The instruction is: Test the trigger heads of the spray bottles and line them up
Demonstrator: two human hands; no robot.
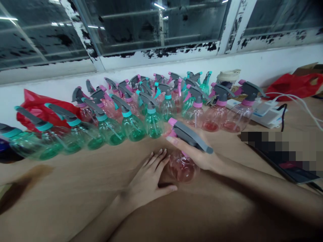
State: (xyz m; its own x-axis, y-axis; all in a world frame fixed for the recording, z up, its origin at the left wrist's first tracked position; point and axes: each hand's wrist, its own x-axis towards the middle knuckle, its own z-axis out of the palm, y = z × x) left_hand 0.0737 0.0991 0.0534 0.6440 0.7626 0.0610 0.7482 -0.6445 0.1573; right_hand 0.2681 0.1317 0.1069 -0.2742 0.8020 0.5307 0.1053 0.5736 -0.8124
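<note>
Right hand (204, 159): curled around the neck and trigger of a clear pink plastic spray bottle with a pink-and-grey head (183, 169), at the centre of the frame; some fingers are hidden.
Left hand (145, 185): open, fingers spread on the brown wooden table (83, 198), just beside the bottle; contact cannot be told.
Green row: clear green spray bottles with teal-and-grey heads (112, 132), centre to left edge.
Pink group: similar pink bottles (215, 117), right of centre.
Right side: a white power strip (264, 116) and a dark flat device (300, 169).
Risk: the round body and long head look top-heavy, so an off-centre pull could tip the bottle; swung into the close-set row, it could topple neighbours.
</note>
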